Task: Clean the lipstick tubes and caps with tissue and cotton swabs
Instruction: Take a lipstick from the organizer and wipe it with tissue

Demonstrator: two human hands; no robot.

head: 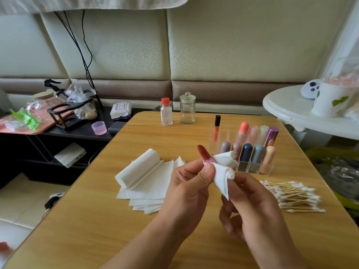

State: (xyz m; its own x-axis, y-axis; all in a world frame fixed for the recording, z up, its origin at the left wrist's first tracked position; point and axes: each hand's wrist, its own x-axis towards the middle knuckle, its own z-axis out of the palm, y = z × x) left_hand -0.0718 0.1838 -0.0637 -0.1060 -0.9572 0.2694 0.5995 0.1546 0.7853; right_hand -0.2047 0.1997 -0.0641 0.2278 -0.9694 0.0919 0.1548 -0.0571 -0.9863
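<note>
Left hand (186, 183) gripping lipstick (203, 153) (uncapped), right hand (252, 208) pinching tissue (223, 171)

Soft, even daylight, faint shadows, wide-angle bending at the edges, slight overall softness.

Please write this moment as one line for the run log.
step: wiping lipstick tube | left hand: holds open lipstick | right hand: holds tissue on tube | cotton swabs: unused on table

We see a smooth wood-grain desk (120, 226), soft white paper tissue (223, 171), a clear plastic organizer (242, 167), a glass jar (187, 108), and a glossy metallic purple tube (271, 135).
</note>
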